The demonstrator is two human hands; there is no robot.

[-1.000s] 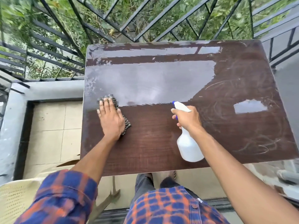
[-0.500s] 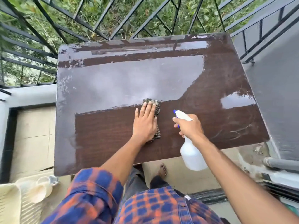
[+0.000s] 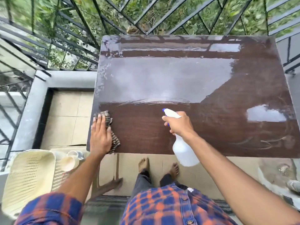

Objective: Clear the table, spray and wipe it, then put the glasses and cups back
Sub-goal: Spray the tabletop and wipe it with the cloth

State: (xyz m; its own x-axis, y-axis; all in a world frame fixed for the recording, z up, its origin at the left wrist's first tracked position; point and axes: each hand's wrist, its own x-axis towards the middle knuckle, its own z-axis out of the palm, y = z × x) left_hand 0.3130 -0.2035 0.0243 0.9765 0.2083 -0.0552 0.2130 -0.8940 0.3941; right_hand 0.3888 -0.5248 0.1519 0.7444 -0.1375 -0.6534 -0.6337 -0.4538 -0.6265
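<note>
A dark brown table (image 3: 211, 124) fills the middle of the view, its far half shiny and wet. My left hand (image 3: 100, 137) lies flat on a striped dark cloth (image 3: 114, 140) at the table's near left corner. My right hand (image 3: 178, 124) grips a white spray bottle (image 3: 183, 151) with a blue trigger, held over the near edge with its nozzle pointing left. Cups (image 3: 69, 161) sit on a cream plastic chair (image 3: 29, 177) at the lower left.
Black metal railings (image 3: 78, 30) run along the far and left sides, with greenery beyond. A grey ledge (image 3: 32, 103) borders the tiled floor at the left. My bare feet (image 3: 159, 166) stand under the near table edge. A wet patch (image 3: 264, 114) shines at the right.
My left hand has slid the cloth leftward from the table's middle to its near left corner. My right hand with the bottle has stayed in about the same place.
</note>
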